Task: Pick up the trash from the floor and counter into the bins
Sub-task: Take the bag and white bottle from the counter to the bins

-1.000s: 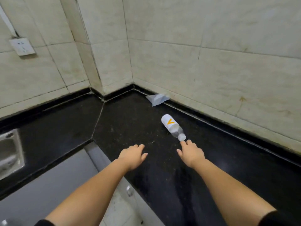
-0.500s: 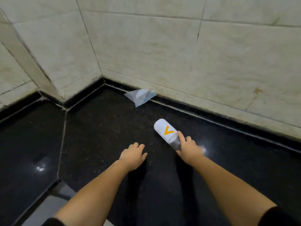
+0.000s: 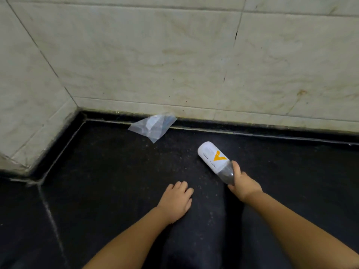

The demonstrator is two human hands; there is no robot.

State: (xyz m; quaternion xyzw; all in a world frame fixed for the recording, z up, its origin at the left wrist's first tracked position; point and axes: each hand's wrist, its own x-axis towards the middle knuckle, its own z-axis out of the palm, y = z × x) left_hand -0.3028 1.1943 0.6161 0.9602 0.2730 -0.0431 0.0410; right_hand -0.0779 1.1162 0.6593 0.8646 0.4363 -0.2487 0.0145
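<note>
A plastic bottle (image 3: 212, 157) with a white label and an orange mark lies on the black counter (image 3: 108, 181), its base pointing toward the wall. My right hand (image 3: 243, 184) is closed around the bottle's clear neck end. A crumpled clear plastic bag (image 3: 152, 126) rests against the foot of the wall, left of the bottle. My left hand (image 3: 177, 198) lies flat on the counter with its fingers apart, holding nothing, a little left of the bottle. No bin is in view.
Pale marble-look wall tiles (image 3: 174, 59) rise behind the counter and turn a corner at the left. A raised black lip (image 3: 272, 131) runs along the wall's foot. A seam (image 3: 48, 208) crosses the counter at the left.
The view has swung right and closer to the wall, losing the sink and socket. My right hand went from touching the bottle's cap to closing around its neck. My left hand stays flat.
</note>
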